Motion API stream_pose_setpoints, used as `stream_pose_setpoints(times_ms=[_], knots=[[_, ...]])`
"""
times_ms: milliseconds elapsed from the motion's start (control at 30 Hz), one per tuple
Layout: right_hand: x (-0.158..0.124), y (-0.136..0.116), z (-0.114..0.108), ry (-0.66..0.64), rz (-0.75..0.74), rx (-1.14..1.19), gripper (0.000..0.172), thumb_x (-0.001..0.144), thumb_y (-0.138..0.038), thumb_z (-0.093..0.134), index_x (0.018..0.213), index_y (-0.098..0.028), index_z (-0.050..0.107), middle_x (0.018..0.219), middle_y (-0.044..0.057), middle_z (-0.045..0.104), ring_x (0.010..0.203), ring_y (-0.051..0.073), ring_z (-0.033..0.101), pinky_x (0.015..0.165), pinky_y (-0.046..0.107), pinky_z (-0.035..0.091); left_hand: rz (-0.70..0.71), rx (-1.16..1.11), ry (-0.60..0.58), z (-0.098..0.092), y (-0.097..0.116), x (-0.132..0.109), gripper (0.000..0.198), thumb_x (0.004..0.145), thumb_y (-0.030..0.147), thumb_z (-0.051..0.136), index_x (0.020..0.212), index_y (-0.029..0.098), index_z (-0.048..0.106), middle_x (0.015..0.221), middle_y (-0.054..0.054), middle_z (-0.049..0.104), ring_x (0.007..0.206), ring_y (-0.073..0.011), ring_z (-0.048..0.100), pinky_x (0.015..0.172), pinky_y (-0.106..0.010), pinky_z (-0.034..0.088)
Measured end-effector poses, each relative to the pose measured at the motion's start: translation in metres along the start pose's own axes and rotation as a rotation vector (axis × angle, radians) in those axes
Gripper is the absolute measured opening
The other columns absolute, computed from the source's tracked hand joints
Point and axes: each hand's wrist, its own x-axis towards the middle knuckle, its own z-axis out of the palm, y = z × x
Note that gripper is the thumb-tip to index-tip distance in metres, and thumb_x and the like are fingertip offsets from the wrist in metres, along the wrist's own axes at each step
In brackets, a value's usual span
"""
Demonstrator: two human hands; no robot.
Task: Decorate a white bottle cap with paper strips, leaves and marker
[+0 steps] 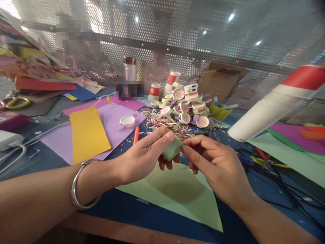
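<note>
My left hand (147, 150), with a silver bangle on the wrist, holds a small folded piece of green paper (172, 149) between thumb and fingers. At its right edge, my right hand (210, 159) pinches the same paper with thumb and forefinger. Below both hands a larger light green sheet (182, 196) lies on the blue table. Just beyond the left hand is an orange marker-like stick (136, 134), partly covered by that hand.
A pile of cut paper-cup pieces (185, 105) stands behind among paper shreds. A tall stack of paper cups (269, 105) leans at right, near black cables (276, 183). Yellow paper (88, 134), purple sheets (114, 117), a white lid (127, 121) and scissors (19, 102) lie left.
</note>
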Motion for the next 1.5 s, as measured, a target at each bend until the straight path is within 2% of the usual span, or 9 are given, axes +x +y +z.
stream_pose_setpoints(times_ms=[200, 300, 400, 667, 867, 967, 1100, 1233, 1500], knots=[[0.000, 0.000, 0.001, -0.005, 0.010, 0.006, 0.016, 0.092, -0.036, 0.071, 0.091, -0.020, 0.070, 0.064, -0.003, 0.067, 0.053, 0.008, 0.054, 0.048, 0.016, 0.046, 0.013, 0.055, 0.004, 0.000, 0.003, 0.000, 0.033, 0.108, 0.043, 0.033, 0.089, 0.019, 0.046, 0.081, -0.001, 0.061, 0.068, -0.0105, 0.060, 0.064, -0.024, 0.052], [0.001, 0.000, 0.000, 0.002, 0.012, -0.008, 0.014, 0.093, -0.033, 0.070, 0.089, -0.020, 0.069, 0.063, -0.003, 0.066, 0.052, 0.008, 0.053, 0.048, 0.017, 0.045, 0.026, 0.061, -0.008, 0.000, 0.002, 0.002, 0.025, 0.104, 0.042, 0.048, 0.092, 0.019, 0.044, 0.083, 0.000, 0.063, 0.070, -0.0107, 0.063, 0.062, -0.023, 0.052], [0.001, 0.000, -0.001, 0.014, 0.003, -0.029, 0.012, 0.094, -0.031, 0.067, 0.088, -0.020, 0.069, 0.061, -0.004, 0.063, 0.051, 0.008, 0.052, 0.047, 0.017, 0.044, 0.023, 0.066, 0.005, 0.000, -0.001, 0.003, 0.020, 0.099, 0.031, 0.058, 0.094, 0.020, 0.042, 0.081, 0.001, 0.065, 0.067, -0.0095, 0.061, 0.059, -0.022, 0.050], [0.000, -0.001, -0.001, -0.026, -0.025, -0.074, 0.013, 0.094, -0.031, 0.066, 0.089, -0.020, 0.069, 0.061, -0.003, 0.062, 0.052, 0.009, 0.054, 0.049, 0.021, 0.044, -0.001, 0.089, -0.045, -0.001, -0.003, -0.001, 0.014, 0.100, 0.026, 0.055, 0.094, 0.021, 0.044, 0.081, 0.000, 0.066, 0.065, -0.0096, 0.061, 0.057, -0.022, 0.047], [-0.001, -0.002, 0.000, -0.044, -0.020, -0.041, 0.011, 0.095, -0.031, 0.066, 0.090, -0.021, 0.068, 0.062, -0.004, 0.064, 0.051, 0.008, 0.054, 0.047, 0.018, 0.044, -0.036, 0.010, -0.080, 0.001, -0.002, -0.001, 0.020, 0.098, 0.028, 0.059, 0.095, 0.022, 0.041, 0.081, 0.001, 0.069, 0.061, -0.0087, 0.064, 0.053, -0.019, 0.047], [-0.003, -0.002, 0.000, -0.010, -0.005, -0.057, 0.012, 0.094, -0.032, 0.067, 0.089, -0.021, 0.069, 0.059, -0.005, 0.060, 0.048, 0.007, 0.052, 0.045, 0.017, 0.043, -0.070, -0.021, -0.088, -0.003, -0.001, 0.001, 0.021, 0.097, 0.030, 0.063, 0.096, 0.021, 0.044, 0.083, -0.001, 0.073, 0.063, -0.0110, 0.070, 0.052, -0.018, 0.051], [-0.004, -0.001, -0.002, 0.049, 0.009, -0.071, 0.017, 0.094, -0.036, 0.067, 0.087, -0.020, 0.067, 0.056, -0.005, 0.058, 0.046, 0.007, 0.053, 0.045, 0.017, 0.046, -0.174, -0.002, -0.169, -0.012, 0.003, 0.002, 0.022, 0.096, 0.037, 0.064, 0.090, 0.017, 0.056, 0.079, -0.005, 0.077, 0.064, -0.0138, 0.074, 0.049, -0.017, 0.053], [-0.004, 0.000, -0.004, 0.037, 0.007, -0.049, 0.018, 0.095, -0.037, 0.066, 0.088, -0.021, 0.066, 0.057, -0.005, 0.058, 0.046, 0.008, 0.054, 0.045, 0.017, 0.047, -0.182, 0.005, -0.177, -0.018, 0.008, 0.001, 0.026, 0.096, 0.037, 0.065, 0.080, 0.016, 0.061, 0.081, -0.007, 0.079, 0.066, -0.0144, 0.076, 0.051, -0.017, 0.055], [-0.003, -0.002, -0.003, 0.045, -0.008, -0.092, 0.017, 0.094, -0.036, 0.066, 0.087, -0.021, 0.066, 0.057, -0.005, 0.058, 0.046, 0.008, 0.053, 0.045, 0.018, 0.048, -0.216, 0.055, -0.183, -0.021, 0.013, 0.001, 0.034, 0.096, 0.042, 0.064, 0.075, 0.015, 0.063, 0.081, -0.008, 0.081, 0.067, -0.0155, 0.077, 0.057, -0.020, 0.059]])
